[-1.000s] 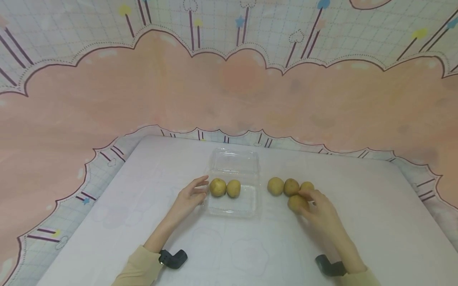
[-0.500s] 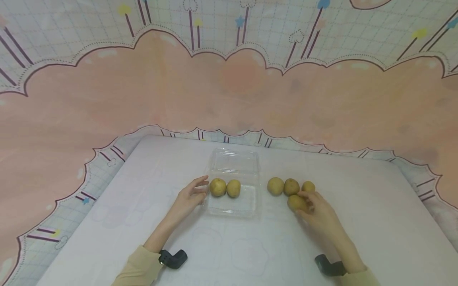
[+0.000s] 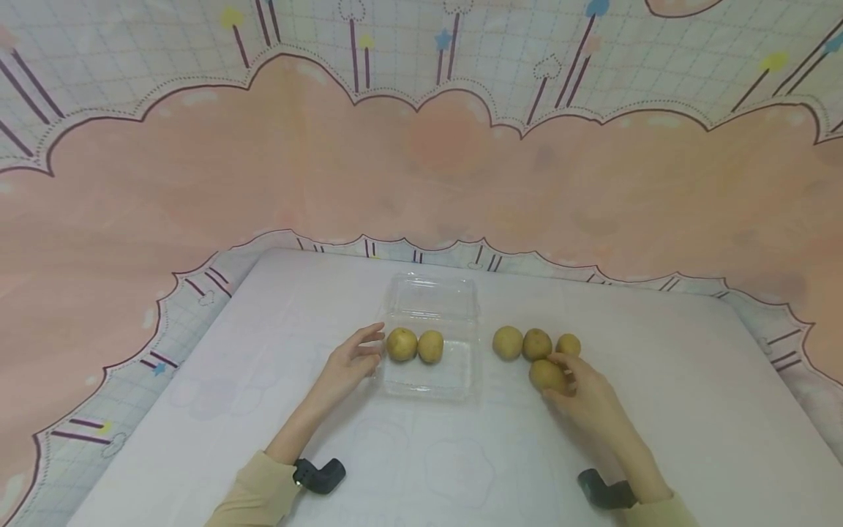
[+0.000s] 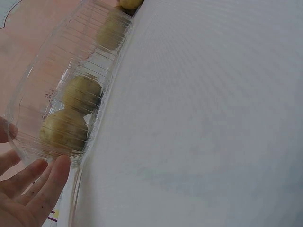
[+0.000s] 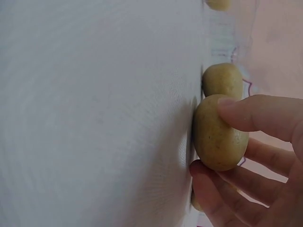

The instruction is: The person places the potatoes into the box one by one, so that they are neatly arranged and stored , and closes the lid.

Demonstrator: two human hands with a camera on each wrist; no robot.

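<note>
My right hand [image 3: 589, 395] holds a yellow-brown potato [image 5: 218, 137] at the front of a small group, the thumb on its near side and fingers round the other side. Behind it three more potatoes lie in a row: one at left [image 3: 507, 343], one in the middle [image 3: 536, 345] and a smaller one [image 3: 568, 345] beside my fingers. My left hand [image 3: 352, 359] rests its loosely spread fingertips at the left side of a clear plastic clamshell box [image 3: 454, 373]. Two potatoes, one [image 4: 64, 130] close to my left fingers and another [image 4: 82, 93] beside it, sit inside the box.
The box's lid [image 3: 431, 296] lies folded back, away from me. All of this stands on a white-covered table [image 3: 428, 454], with a patterned cloth [image 3: 421, 183] hanging behind. A dark wrist camera [image 3: 319, 477] is strapped to the left wrist, another [image 3: 606, 490] to the right.
My right fingers have shifted slightly left and settled round the front potato. The small potato at the right has moved slightly right. The left hand and the box stay put.
</note>
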